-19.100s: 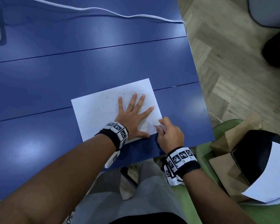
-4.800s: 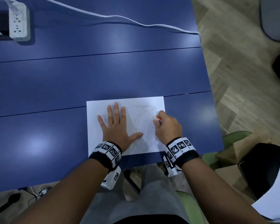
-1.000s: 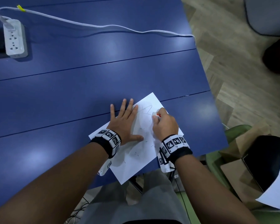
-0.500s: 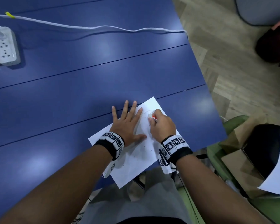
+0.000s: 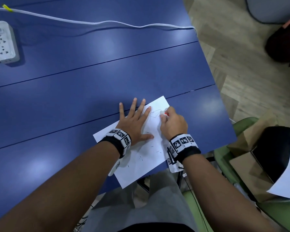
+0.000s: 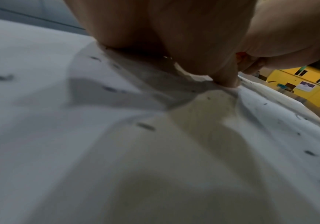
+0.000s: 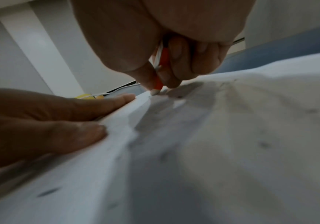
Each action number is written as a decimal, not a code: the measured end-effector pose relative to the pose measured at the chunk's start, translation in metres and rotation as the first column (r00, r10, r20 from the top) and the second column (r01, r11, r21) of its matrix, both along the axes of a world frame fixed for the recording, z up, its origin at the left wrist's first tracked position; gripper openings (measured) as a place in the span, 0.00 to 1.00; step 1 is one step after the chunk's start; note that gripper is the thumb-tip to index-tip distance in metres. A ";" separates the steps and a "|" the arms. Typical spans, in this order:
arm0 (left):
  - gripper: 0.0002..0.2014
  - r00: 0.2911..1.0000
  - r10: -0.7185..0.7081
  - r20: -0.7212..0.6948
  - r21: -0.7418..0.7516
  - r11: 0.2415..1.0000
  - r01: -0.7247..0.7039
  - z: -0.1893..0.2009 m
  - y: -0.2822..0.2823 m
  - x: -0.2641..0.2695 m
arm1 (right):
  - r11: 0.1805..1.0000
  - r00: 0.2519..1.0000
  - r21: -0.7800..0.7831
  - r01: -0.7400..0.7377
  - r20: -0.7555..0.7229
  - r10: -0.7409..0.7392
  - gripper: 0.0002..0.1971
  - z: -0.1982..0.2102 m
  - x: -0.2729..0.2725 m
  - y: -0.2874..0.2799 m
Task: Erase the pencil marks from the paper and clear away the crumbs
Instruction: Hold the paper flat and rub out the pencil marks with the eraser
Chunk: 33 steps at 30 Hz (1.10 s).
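I see one white sheet of paper (image 5: 141, 158) lying skewed at the near right edge of the blue tabletop (image 5: 74, 84), its near corner hanging past that edge. My left hand (image 5: 135, 122) lies flat on the sheet's left part, all fingers straight and spread, three of the fingertips reaching past the paper onto the tabletop; it holds nothing. My right hand (image 5: 172, 123) is curled round one small eraser with a red-and-white sleeve (image 5: 164, 114), pinched between thumb and fingers, its white tip pressed to the paper near the sheet's far corner beside faint pencil lines (image 5: 155, 113). Many short dark crumbs (image 5: 151, 146) are scattered over the near half of the sheet; I cannot count them.

The right wrist view shows what the head view hides: the eraser's orange-red sleeve (image 7: 162, 66) running down between thumb and forefinger to the paper. The left wrist view shows the paper rucked into a ridge before the thumb.

At the far left corner sits one white power strip (image 5: 4, 42), with one white cable (image 5: 107, 23) running along the far edge.
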<state>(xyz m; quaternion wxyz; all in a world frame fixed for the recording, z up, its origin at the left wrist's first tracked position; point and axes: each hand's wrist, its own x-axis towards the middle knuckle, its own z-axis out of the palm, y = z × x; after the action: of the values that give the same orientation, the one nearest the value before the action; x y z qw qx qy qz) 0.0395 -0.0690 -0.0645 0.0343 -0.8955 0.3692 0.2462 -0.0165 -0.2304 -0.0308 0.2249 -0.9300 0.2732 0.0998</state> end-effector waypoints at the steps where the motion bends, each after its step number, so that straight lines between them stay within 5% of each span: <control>1: 0.54 1.000 0.000 0.003 0.002 1.000 0.000 0.000 0.000 0.000 | 1.000 1.000 0.006 0.024 0.009 -0.024 0.08 0.000 0.001 0.000; 6: 0.54 1.000 0.007 0.021 0.012 1.000 -0.007 -0.001 -0.002 0.000 | 0.983 0.981 -0.014 -0.186 -0.056 0.185 0.06 0.003 -0.003 0.017; 10: 0.55 1.000 0.004 -0.002 0.016 1.000 -0.004 0.000 -0.001 0.001 | 0.999 1.000 -0.022 -0.028 -0.010 0.028 0.08 0.001 0.009 -0.003; 15: 0.54 1.000 0.012 -0.003 0.005 1.000 -0.012 0.000 -0.001 0.000 | 0.974 0.972 -0.011 -0.228 -0.059 0.227 0.07 0.004 -0.003 0.011; 19: 0.55 1.000 0.008 -0.010 0.011 1.000 -0.008 0.000 -0.001 0.001 | 0.998 0.998 -0.016 -0.054 -0.017 0.054 0.08 0.002 0.004 -0.009; 23: 0.55 1.000 0.006 -0.012 0.016 1.000 -0.006 -0.001 -0.001 0.001 | 0.986 0.986 -0.005 -0.165 -0.033 0.164 0.07 0.003 -0.008 -0.002; 33: 0.55 1.000 0.013 -0.024 0.008 1.000 -0.013 0.000 -0.001 0.002 | 0.991 0.990 -0.005 -0.137 -0.018 0.137 0.07 0.001 -0.008 -0.005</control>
<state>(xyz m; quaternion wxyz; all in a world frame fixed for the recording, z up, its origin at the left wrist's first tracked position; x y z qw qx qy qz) 0.0417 -0.0703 -0.0641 0.0316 -0.8947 0.3629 0.2585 -0.0246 -0.2358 -0.0295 0.2123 -0.9463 0.2110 0.1223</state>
